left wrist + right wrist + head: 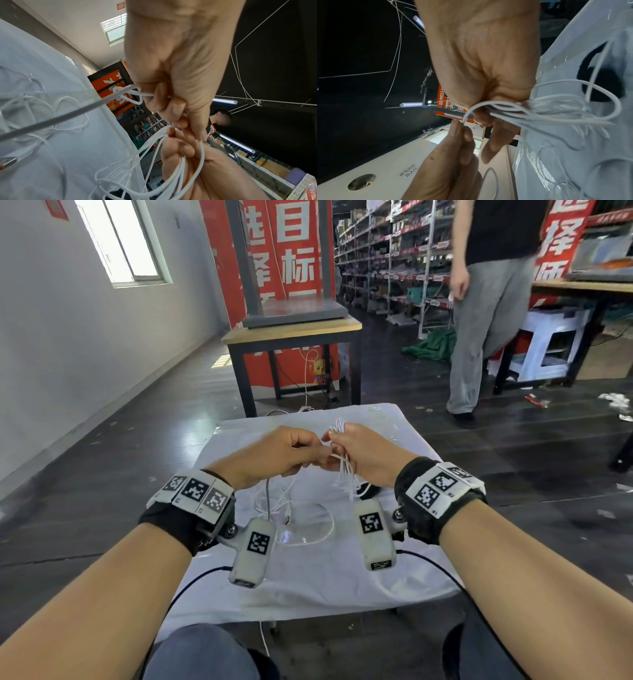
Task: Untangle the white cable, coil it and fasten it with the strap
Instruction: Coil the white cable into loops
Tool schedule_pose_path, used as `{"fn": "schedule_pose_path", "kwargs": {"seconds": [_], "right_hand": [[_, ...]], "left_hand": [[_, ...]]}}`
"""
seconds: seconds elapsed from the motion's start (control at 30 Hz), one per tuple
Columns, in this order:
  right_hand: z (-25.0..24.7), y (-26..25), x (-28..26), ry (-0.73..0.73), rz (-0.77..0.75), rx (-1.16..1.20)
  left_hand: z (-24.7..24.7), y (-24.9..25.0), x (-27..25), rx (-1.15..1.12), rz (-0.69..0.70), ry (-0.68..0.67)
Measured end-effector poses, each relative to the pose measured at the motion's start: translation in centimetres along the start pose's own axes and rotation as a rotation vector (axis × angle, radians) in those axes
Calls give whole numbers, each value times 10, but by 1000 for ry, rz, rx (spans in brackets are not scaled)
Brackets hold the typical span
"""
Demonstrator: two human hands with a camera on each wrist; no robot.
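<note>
At the centre of the head view, above a small table draped in a white cloth (404, 570), the two hands meet with the white cable (346, 470) between them. The right hand (368, 455) is clenched round a bundle of several loops, which stick up a little past the knuckles and hang down below the palm, so the bundle's long axis runs roughly up and down in that frame. The left hand (274, 455) pinches a single strand just beside the bundle. More cable lies slack on the cloth in wide curves toward the lower middle of the frame.

The left wrist view shows what the head view hides: the left hand (173, 75), at the upper centre, has thumb and forefinger closed on a small twisted knot of cable (127, 94), and a straight strand runs from it to the left edge. A USB plug (7, 162) with an orange insert lies on the cloth at the lower left. The right hand (187, 159) fills the lower centre, loops fanning down and left.

In the right wrist view the right hand (481, 65) grips the bundle (556, 112), whose loops point to the right edge of the frame, lying almost level. One strand arcs left and down into the left hand's fingertips (460, 132). A black strap (604, 82) lies on the cloth at the right, behind the loops.
</note>
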State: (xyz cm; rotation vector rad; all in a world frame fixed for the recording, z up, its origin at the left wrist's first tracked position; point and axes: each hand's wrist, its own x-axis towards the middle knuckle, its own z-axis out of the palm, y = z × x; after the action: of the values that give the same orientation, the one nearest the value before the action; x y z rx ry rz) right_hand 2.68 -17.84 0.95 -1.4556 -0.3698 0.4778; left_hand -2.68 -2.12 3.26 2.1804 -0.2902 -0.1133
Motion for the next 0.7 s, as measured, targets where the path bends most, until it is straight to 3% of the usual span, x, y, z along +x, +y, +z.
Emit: {"fn": "schedule_pose_path", "kwargs": {"seconds": [0.2, 0.43, 0.7], "right_hand": [[1, 3, -7, -40, 10, -216], [-1, -4, -14, -94, 55, -224], [-18, -9, -23, -73, 115, -346]], "left_hand": [[6, 0, 5, 11, 46, 137], [7, -7, 12, 186, 131, 293], [-13, -34, 10, 503, 113, 273]]}}
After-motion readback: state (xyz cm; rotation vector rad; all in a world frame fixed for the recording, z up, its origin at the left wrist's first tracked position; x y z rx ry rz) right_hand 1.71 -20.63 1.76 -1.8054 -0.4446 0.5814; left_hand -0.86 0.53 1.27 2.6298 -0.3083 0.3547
